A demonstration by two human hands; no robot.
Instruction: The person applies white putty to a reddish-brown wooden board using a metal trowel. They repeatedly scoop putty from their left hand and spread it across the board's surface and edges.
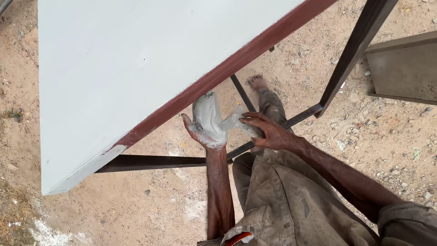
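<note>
Dusty right hand (268,132) scrapes flat blade (233,122) over putty-caked left hand (207,127).

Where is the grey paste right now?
In the head view, the grey putty lies heaped in the open left hand, just below the panel's brown edge, beside the scraper held by the right hand.

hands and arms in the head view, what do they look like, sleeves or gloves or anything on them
No gloves. The left hand is bare, its palm and fingers coated in thick grey paste. The right hand is bare and mostly free of paste. Both forearms are uncovered, with a dusty, stained grey-brown sleeve bunched near the right elbow. A bit of red and white fabric shows at the left elbow.
</note>
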